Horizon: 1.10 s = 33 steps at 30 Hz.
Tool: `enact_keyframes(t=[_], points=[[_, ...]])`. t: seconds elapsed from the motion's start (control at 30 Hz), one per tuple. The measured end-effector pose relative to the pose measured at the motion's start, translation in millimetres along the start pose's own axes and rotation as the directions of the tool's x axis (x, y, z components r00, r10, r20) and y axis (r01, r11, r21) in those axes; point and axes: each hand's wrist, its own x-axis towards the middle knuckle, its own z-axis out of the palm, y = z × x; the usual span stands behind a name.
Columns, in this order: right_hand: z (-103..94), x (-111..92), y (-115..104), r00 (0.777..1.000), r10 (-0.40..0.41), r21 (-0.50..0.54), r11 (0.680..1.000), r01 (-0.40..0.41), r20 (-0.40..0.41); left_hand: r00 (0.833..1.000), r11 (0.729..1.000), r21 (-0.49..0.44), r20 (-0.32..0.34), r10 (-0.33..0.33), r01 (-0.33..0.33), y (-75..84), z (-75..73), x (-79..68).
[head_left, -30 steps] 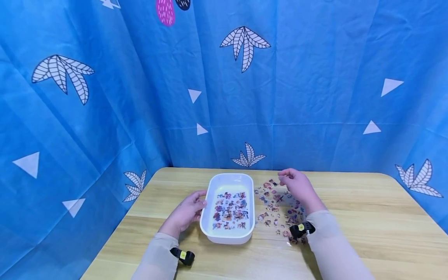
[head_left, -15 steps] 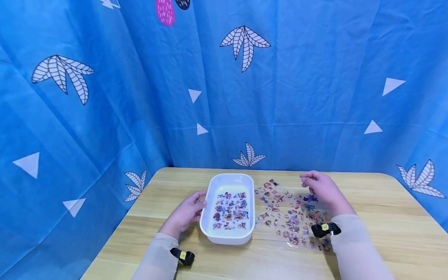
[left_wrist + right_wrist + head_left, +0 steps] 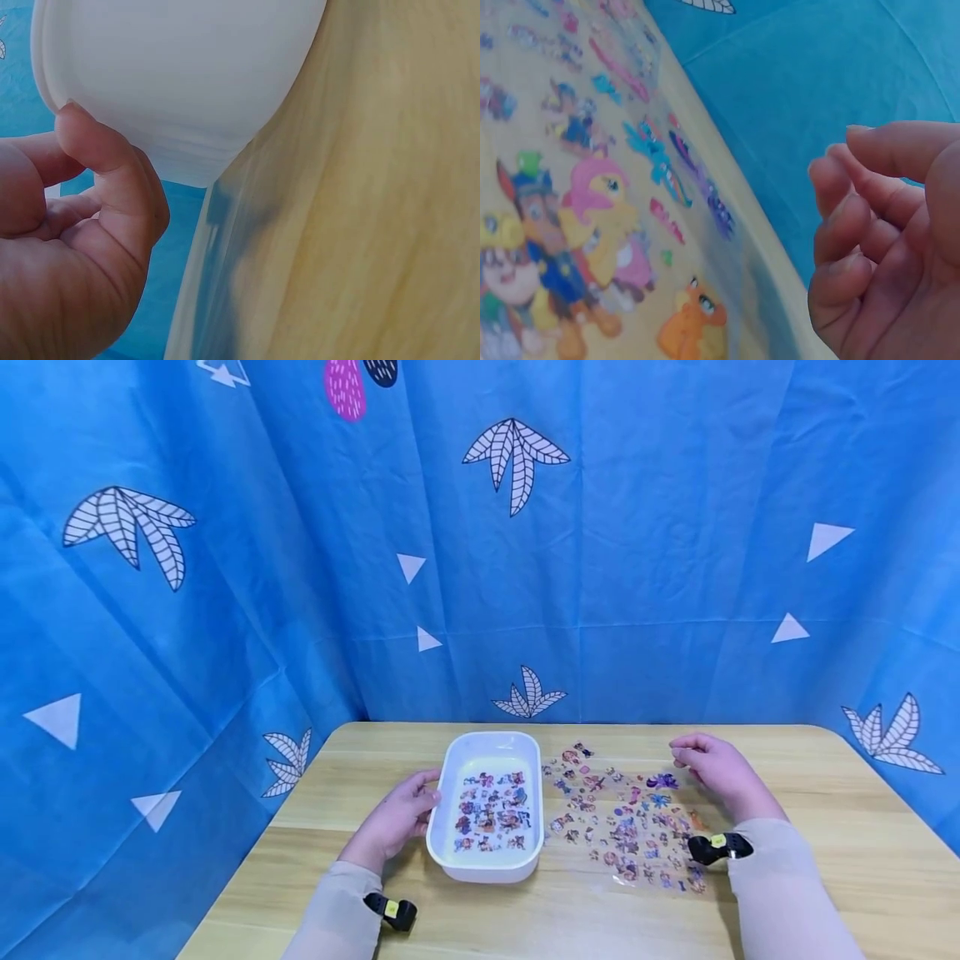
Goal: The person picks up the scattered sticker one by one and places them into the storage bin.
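Note:
My left hand [image 3: 401, 814] holds the left side of a white plastic tub [image 3: 487, 864], a curled fingertip right at its rim in the left wrist view. Small cartoon figures [image 3: 487, 818] cover much of the tub's floor. Right of the tub, clear sheets of cartoon stickers [image 3: 622, 835] lie overlapping on the table. Beyond their far right corner is my right hand [image 3: 716, 768], with nothing visible in it. In the right wrist view its fingers are loosely curled and the thumb stands apart; a purple and blue figure and an orange pony sticker [image 3: 694, 322] are nearby.
The wooden table [image 3: 840, 835] has rounded far corners. Blue curtain cloth [image 3: 675, 543] with leaf and triangle prints hangs behind it and along the left side. A black strap camera [image 3: 720, 847] sits on each wrist.
My right hand has moved to the right, off the stickers, so more of them show. The left hand and tub stay in place. The head view has shifted slightly.

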Motion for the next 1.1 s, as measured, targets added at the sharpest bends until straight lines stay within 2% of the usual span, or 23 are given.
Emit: enact_keyframes(t=[0.23, 0.5, 1.1], points=[[2.0, -1, 13, 1.000, -0.012, -0.080, 0.997, 0.014, 0.024, 1.000, 1.000, 0.006, 0.003, -0.008, 0.008, -3.2, 0.7, -0.4], [3.2, 3, 24, 0.998, -0.036, -0.265, 0.963, 0.047, 0.048, 1.000, 1.000, 0.005, 0.016, 0.010, -0.010, -1.5, -0.3, 2.6], [0.0, 6, 22, 0.997, -0.027, -0.372, 0.927, 0.052, 0.071, 1.000, 1.000, 0.004, 0.006, 0.000, 0.000, -3.0, -0.9, 2.3]])
